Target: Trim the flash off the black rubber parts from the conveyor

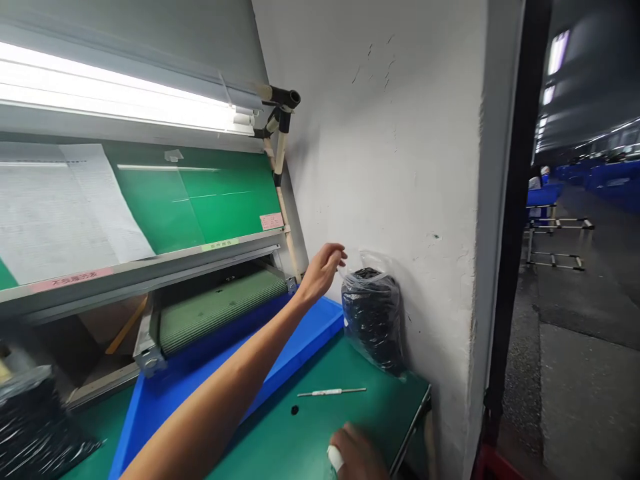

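My left hand [324, 268] reaches out over the far corner of a blue tray [327, 313], its fingers bent and close together. They are at the upper left edge of a clear plastic bag packed with black pieces [373, 317]; what they hold, if anything, is hidden. Low in the view, my right hand [357, 457] is blurred above the green tabletop [280, 443], with a white covering on one digit. Its fingers are too smeared to read. Between the hands lie a thin white-handled metal tool [333, 392] and a small round black piece [295, 410].
A green conveyor belt [225, 307] ends above the blue tray. Another bag of black pieces [35, 427] lies at the left. The white wall [425, 200] bounds the table behind the clear bag. A lit tube lamp [125, 87] hangs overhead.
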`<move>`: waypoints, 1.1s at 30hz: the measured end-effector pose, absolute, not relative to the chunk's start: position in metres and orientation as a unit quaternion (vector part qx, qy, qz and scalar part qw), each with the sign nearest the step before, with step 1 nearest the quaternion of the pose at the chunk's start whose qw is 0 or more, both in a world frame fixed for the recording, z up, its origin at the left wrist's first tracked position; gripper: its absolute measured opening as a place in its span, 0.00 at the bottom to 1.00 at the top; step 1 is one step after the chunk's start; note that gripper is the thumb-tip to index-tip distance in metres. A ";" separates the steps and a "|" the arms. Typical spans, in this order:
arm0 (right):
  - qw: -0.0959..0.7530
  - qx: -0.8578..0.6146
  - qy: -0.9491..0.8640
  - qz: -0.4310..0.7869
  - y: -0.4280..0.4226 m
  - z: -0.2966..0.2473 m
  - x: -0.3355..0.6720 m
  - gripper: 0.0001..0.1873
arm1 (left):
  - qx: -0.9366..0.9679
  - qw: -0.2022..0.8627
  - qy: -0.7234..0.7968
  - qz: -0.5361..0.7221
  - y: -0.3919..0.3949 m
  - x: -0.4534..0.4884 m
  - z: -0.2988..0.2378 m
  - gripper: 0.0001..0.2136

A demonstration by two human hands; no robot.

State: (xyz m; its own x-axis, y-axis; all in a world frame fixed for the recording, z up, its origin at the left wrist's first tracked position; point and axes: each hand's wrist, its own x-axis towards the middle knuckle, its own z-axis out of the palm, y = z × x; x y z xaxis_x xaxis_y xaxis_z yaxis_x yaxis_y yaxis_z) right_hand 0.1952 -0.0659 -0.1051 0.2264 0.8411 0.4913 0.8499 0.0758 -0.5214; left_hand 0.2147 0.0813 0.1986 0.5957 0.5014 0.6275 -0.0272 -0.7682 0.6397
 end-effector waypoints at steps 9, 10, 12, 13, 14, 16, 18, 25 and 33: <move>0.401 -0.655 -0.636 0.076 -0.079 -0.061 0.211 0.19 | 0.833 0.288 0.399 0.253 0.044 -0.014 0.038 0.16; 0.394 -0.659 -0.639 0.049 -0.072 -0.058 0.213 0.18 | 0.825 0.285 0.421 0.249 0.040 -0.035 0.022 0.16; 0.359 -0.675 -0.645 -0.005 -0.056 -0.052 0.216 0.18 | 0.819 0.286 0.437 0.236 0.032 -0.067 -0.005 0.16; 0.327 -0.685 -0.651 -0.026 -0.047 -0.049 0.215 0.19 | 0.821 0.291 0.435 0.228 0.029 -0.078 -0.015 0.15; 0.289 -0.693 -0.659 -0.041 -0.037 -0.046 0.214 0.20 | 0.825 0.297 0.429 0.219 0.026 -0.086 -0.023 0.15; 0.216 -0.702 -0.676 -0.051 -0.017 -0.041 0.209 0.21 | 0.835 0.309 0.406 0.203 0.021 -0.092 -0.033 0.15; 0.167 -0.704 -0.689 -0.049 -0.001 -0.040 0.202 0.18 | 0.849 0.318 0.377 0.190 0.018 -0.090 -0.038 0.16; 0.119 -0.718 -0.683 -0.059 0.014 -0.051 0.189 0.13 | 0.893 0.301 0.296 0.157 0.022 -0.077 -0.045 0.12; 0.273 -0.668 -0.692 0.024 -0.019 -0.046 0.190 0.23 | 0.717 0.544 0.347 0.265 0.026 -0.066 -0.055 0.11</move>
